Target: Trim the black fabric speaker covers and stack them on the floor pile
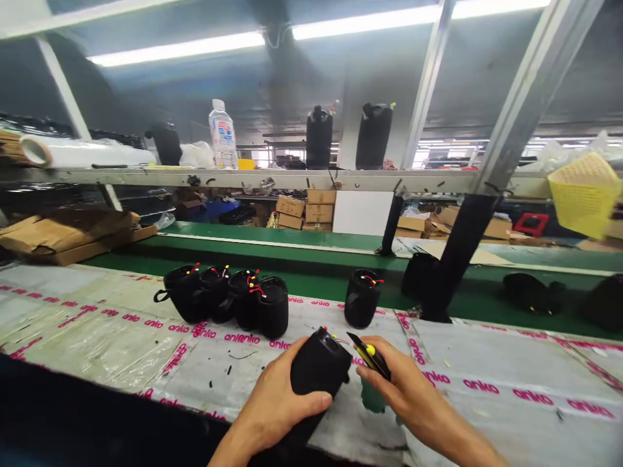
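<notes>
A black cylinder (318,370) leaned over the printed sheet (467,415), fingers of the left hand (272,395) wrapped round it.
The right hand (403,376) gripped a black-and-yellow cutter (376,360) just beside it — beyond stood four clustered cylinders (273,310), a lone cylinder (359,308) and a black-wrapped post (455,259).

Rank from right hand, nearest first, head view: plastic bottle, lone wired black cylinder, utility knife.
1. Utility knife: gripped in the right hand.
2. Lone wired black cylinder: beyond the hand, slightly left.
3. Plastic bottle: up on the shelf, left.

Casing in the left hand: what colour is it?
The casing is black, best seen in the head view.
</notes>
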The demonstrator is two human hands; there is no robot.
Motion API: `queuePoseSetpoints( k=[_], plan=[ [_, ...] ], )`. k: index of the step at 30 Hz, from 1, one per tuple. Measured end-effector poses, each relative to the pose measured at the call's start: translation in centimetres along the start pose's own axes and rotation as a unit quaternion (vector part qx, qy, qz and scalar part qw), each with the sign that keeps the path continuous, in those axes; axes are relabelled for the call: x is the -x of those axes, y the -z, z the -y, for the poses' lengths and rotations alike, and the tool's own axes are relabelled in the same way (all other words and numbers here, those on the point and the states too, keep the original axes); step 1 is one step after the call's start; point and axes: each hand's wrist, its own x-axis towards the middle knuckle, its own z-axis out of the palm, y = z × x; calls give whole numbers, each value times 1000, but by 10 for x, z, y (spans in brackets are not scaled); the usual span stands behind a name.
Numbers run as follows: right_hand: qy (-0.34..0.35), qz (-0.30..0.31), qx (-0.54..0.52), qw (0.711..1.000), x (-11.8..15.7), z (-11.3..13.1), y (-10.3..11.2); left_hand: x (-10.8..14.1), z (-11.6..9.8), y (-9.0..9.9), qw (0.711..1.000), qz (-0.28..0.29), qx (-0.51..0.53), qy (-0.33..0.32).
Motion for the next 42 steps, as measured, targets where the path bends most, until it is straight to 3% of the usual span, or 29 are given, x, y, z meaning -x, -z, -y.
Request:
queuePoseSetpoints(
  k=[2, 4, 8, 12, 15, 21, 27, 38, 42],
  plan=[
    [-49, -20, 26, 998, 9, -8, -8, 2, 5, -5, 986, -56, -153, 25],
    [-86, -15, 22, 996, 17, -13, -17, 2, 9, -11, 956, -69, -281, 49],
    [-111, -13, 47, 993, 30, -16, -35, -1, 10, -29, 881, -31, -468, 51],
    [-90, -25, 117, 989, 35, -23, -52, -4, 9, -41, 827, 3, -562, 27],
    [-84, -20, 151, 985, 33, -27, -59, -5, 7, -40, 827, 17, -561, 33],
    [-61, -13, 190, 980, 30, -26, -61, -13, 4, -36, 875, 27, -482, 19],
    [-57, 0, 252, 966, 31, -25, -60, -15, 5, -39, 862, 24, -505, 42],
    [-110, 30, 326, 939, 26, -18, -70, -17, 6, -38, 845, 37, -533, 39],
    [-97, 34, 348, 932, 28, -17, -73, -18, 10, -39, 832, 38, -552, 24]
  ],
)
